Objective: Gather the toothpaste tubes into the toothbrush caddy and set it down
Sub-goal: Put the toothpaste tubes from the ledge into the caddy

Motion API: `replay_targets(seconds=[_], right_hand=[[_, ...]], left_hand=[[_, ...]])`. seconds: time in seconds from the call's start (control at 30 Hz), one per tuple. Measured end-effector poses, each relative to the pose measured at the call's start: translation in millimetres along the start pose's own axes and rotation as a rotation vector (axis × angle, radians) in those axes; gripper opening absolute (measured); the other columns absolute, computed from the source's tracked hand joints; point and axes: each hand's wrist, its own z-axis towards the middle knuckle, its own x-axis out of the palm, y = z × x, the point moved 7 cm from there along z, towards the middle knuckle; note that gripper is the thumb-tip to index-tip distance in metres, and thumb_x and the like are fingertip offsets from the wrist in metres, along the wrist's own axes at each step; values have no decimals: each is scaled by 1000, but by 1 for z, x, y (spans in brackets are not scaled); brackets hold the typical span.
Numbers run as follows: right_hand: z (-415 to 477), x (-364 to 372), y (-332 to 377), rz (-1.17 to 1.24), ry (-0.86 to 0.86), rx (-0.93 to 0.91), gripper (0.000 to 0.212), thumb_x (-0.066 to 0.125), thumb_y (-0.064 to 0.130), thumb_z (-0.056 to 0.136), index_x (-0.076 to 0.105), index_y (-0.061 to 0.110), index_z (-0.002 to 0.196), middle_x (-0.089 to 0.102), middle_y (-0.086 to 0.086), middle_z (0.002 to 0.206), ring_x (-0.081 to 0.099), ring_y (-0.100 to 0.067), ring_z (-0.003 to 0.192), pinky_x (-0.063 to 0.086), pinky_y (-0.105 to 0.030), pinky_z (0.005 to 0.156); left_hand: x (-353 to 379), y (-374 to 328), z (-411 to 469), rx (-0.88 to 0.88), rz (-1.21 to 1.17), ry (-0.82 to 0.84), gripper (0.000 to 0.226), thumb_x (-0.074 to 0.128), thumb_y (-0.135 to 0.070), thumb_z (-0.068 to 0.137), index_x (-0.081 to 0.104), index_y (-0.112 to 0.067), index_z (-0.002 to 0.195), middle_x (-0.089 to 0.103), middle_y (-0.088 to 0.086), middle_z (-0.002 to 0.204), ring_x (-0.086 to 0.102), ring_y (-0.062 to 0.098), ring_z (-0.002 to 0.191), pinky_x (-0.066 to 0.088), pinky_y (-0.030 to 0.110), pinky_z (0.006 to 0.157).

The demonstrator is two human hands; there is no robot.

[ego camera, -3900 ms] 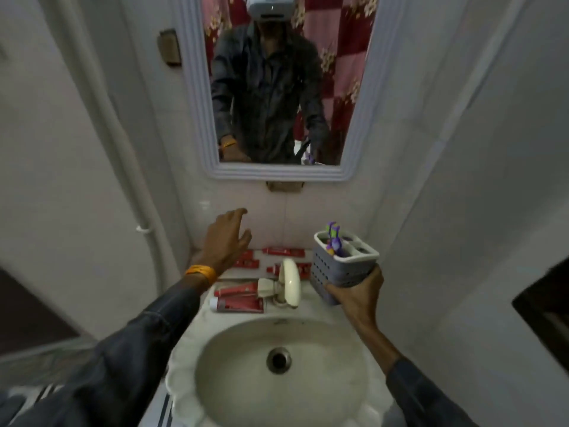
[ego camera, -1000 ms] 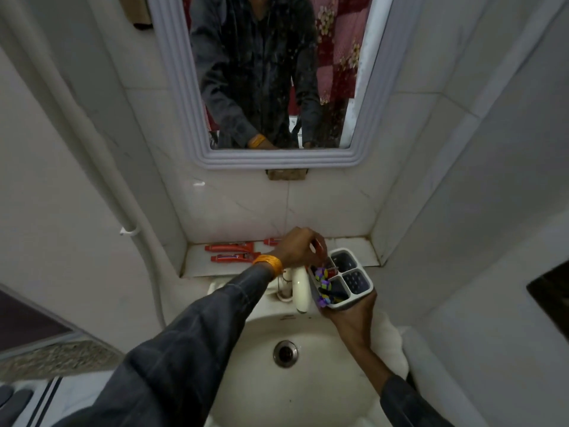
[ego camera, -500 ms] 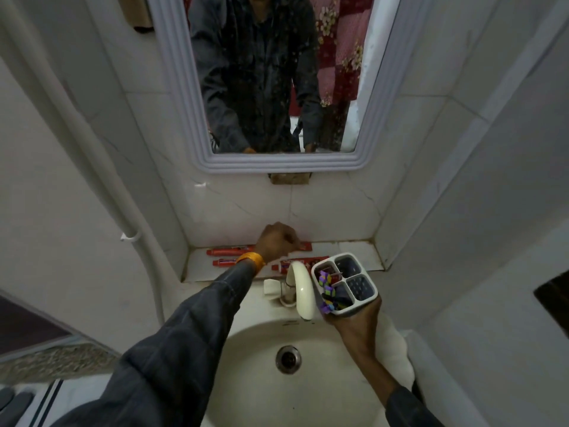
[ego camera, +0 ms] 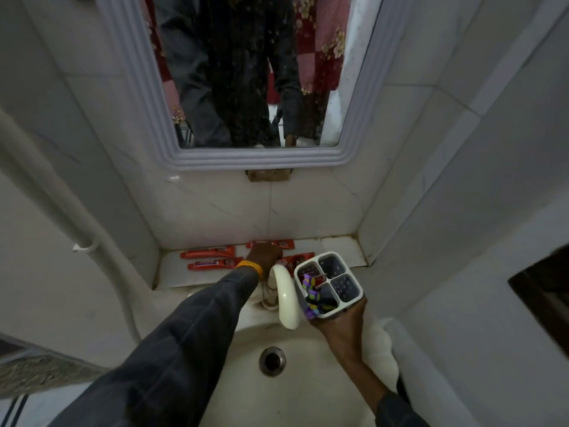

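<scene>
1. Since half a second ago the left hand (ego camera: 265, 253) has reached farther back onto the ledge (ego camera: 335, 246), and the toothbrush caddy (ego camera: 328, 284) sits slightly lower and more to the right in the frame.
2. The left hand, with an orange wristband (ego camera: 250, 267), lies curled over the red toothpaste tubes just left of centre; whether its fingers actually pinch one cannot be told, since they are hidden behind the knuckles.
3. Two toothpaste tubes (ego camera: 208, 252) lie side by side on the ledge to the left of that hand; another tube (ego camera: 281, 243) shows just behind it against the wall, and one more (ego camera: 295, 259) between the hand and the caddy.
4. The right hand (ego camera: 340, 326) grips the caddy from below, fingers wrapped around its body, holding it in the air to the right of the white faucet (ego camera: 286, 298).
5. The caddy has four compartments; purple-handled toothbrushes (ego camera: 311, 291) fill the nearer left one, with a red tube end (ego camera: 320, 276) beside them.
6. The sink (ego camera: 308, 380) with its drain (ego camera: 272, 361) fills the lower centre; the mirror (ego camera: 147, 87) hangs above.
</scene>
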Motion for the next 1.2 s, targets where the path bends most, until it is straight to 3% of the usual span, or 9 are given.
replay_targets(seconds=[0.2, 0.33, 0.43, 0.53, 0.7, 0.8, 0.9, 1.1, 1.2], right_hand=[[-2, 0, -1, -4, -19, 5, 129, 111, 13, 41, 42, 10, 150, 62, -9, 149, 67, -28, 138, 63, -45, 108], [-1, 2, 1, 16, 10, -13, 126, 112, 4, 43, 45, 7, 149, 65, -10, 145, 69, -25, 133, 64, -27, 103], [-2, 3, 6, 45, 21, -20, 124, 113, 6, 43, 46, 12, 147, 67, -3, 143, 69, -13, 132, 59, -12, 98], [-5, 1, 17, 92, 12, -41, 123, 112, 1, 44, 45, 26, 144, 64, 18, 139, 65, 15, 125, 58, -8, 97], [-5, 2, 41, 132, 24, -77, 110, 108, -11, 50, 54, 38, 133, 72, 41, 123, 70, 19, 113, 57, -4, 89], [-2, -1, 30, 86, 9, -58, 108, 114, 12, 50, 59, 22, 142, 77, 14, 131, 76, -6, 122, 66, -26, 96], [-2, -2, 18, 35, 3, 11, 126, 114, 25, 45, 49, 12, 152, 69, -7, 145, 71, -21, 133, 64, -45, 107], [-2, 0, 6, -3, -27, 47, 130, 114, 14, 40, 47, 14, 151, 67, -7, 147, 70, -26, 135, 65, -47, 106], [-4, 0, 6, -5, -23, 40, 133, 113, 13, 41, 43, 14, 153, 63, -7, 150, 67, -24, 138, 63, -44, 109]], left_hand=[[-59, 3, -29, -67, -174, -176, 23, 65, -30, 88, 72, -9, 88, 72, 13, 86, 68, 30, 79, 48, 28, 68], [-123, -8, -59, -41, -730, -437, 22, 74, -22, 83, 73, -10, 101, 74, 5, 89, 71, 16, 71, 61, 29, 68], [-138, -43, -60, 111, -937, -345, 31, 76, -15, 83, 67, -4, 111, 75, 12, 100, 76, 21, 83, 63, 24, 70], [-128, -76, -50, 162, -826, -266, 38, 78, -15, 81, 65, -4, 115, 76, 13, 104, 77, 20, 83, 64, 28, 73], [-87, -107, -33, 210, -358, -183, 32, 78, -27, 76, 74, -8, 102, 78, 11, 97, 74, 23, 84, 61, 37, 81], [-70, -117, -30, 275, -207, -65, 25, 75, -26, 78, 77, -15, 100, 78, 6, 100, 72, 21, 89, 58, 32, 82], [-69, -118, -32, 305, -140, -29, 16, 72, -16, 77, 79, -18, 92, 78, 3, 97, 71, 21, 88, 51, 24, 76], [-83, -46, -28, 88, -375, -226, 14, 65, -9, 86, 77, -11, 92, 78, 8, 98, 72, 23, 92, 57, 34, 89], [-66, 6, -18, -123, -250, -243, 29, 60, -12, 90, 68, -9, 117, 68, 15, 124, 63, 33, 115, 49, 37, 100]])
